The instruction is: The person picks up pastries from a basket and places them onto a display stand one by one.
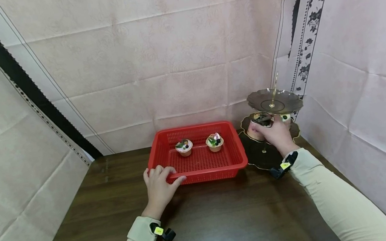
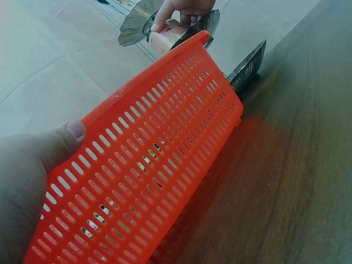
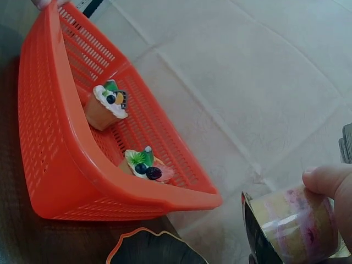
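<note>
My left hand point(image 1: 159, 189) grips the near left corner of a red plastic basket point(image 1: 202, 177), with fingers over the rim and thumb along its front. Inside the basket are two cupcakes: one point(image 1: 184, 147) on the left, one point(image 1: 214, 142) on the right, both topped with white cream and fruit. At the right, my right hand point(image 1: 277, 134) reaches between the top and middle plates of a dark tiered stand point(image 1: 274, 101). It holds a small round layered cake point(image 3: 300, 225), cream and pink, at the middle plate; its thumb presses the cake's side.
The stand's wide bottom plate point(image 1: 258, 153) sits right beside the basket, and its gold rod rises above the top plate. Something white point(image 1: 286, 117) shows behind my right hand on the middle tier. Pale cloth walls point(image 1: 174, 61) enclose the brown wooden table point(image 1: 221, 216).
</note>
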Demonstrator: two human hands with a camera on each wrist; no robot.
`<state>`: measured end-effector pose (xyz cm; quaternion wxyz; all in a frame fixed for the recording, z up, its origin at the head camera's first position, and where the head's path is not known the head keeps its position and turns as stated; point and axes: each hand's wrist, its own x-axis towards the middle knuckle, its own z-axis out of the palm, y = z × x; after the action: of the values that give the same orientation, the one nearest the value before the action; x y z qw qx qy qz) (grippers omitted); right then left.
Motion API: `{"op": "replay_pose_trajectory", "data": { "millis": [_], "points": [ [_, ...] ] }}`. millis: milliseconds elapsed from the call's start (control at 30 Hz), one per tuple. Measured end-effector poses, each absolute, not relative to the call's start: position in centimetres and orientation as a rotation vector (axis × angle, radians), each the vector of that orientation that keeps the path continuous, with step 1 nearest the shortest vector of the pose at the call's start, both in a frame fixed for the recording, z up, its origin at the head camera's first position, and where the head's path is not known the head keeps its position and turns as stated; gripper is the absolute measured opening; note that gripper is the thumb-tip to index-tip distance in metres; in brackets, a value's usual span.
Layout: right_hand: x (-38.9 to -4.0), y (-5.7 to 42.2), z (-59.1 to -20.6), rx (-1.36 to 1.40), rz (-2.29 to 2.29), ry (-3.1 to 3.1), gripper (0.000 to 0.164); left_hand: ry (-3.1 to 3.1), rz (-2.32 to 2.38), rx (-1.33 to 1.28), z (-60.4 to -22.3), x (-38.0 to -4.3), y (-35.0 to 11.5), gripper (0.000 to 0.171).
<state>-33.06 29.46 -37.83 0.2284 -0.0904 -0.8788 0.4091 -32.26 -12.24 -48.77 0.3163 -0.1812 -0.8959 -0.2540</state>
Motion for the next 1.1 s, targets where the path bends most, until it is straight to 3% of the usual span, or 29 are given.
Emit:
{"op": "replay_pose_trajectory", "data": {
  "millis": [300,1100],
  "points": [
    [-32.9,29.68,-37.77,-0.276,1.104,-2.443,0.097,-2.365,-0.668,-0.472,-48.67,-32.27,-12.27,0.036],
    [-32.19,29.83,-38.64,-0.298,0.798,-2.536,0.098,-2.364,-0.669,-0.476,-48.48,-32.11,-12.15,0.036]
  ]
}}
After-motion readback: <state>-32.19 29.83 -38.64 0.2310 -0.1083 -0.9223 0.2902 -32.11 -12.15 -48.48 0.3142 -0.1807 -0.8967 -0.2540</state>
